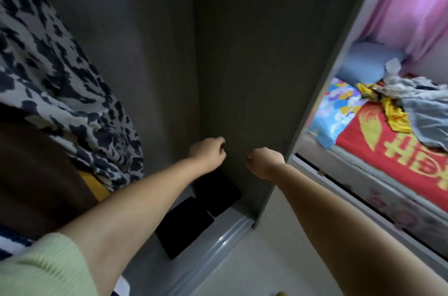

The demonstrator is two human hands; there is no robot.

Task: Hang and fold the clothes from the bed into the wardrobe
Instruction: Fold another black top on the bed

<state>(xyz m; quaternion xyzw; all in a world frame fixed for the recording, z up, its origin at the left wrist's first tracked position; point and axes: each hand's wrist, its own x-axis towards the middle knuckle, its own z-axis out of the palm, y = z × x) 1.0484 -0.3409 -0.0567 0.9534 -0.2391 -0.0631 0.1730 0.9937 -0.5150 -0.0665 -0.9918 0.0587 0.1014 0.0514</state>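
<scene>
I face the open wardrobe [242,53], whose dark grey inner panels fill the middle of the head view. Both my arms reach into it. My left hand [208,151] and my right hand [264,162] are side by side low in front of the side panel, fingers curled inward, and nothing shows in either. A black-and-white patterned garment [55,82] hangs at the left, with a brown garment [36,169] below it. On the bed [378,169] at the right lie a crumpled grey garment [421,111] and a yellow garment [392,111].
Two black flat boxes [191,218] lie on the wardrobe floor behind the grey sliding rail [218,244]. The bed carries a red blanket with yellow characters, a blue pillow [363,62] and a colourful pillow [337,106]. A pink curtain [412,4] hangs behind it.
</scene>
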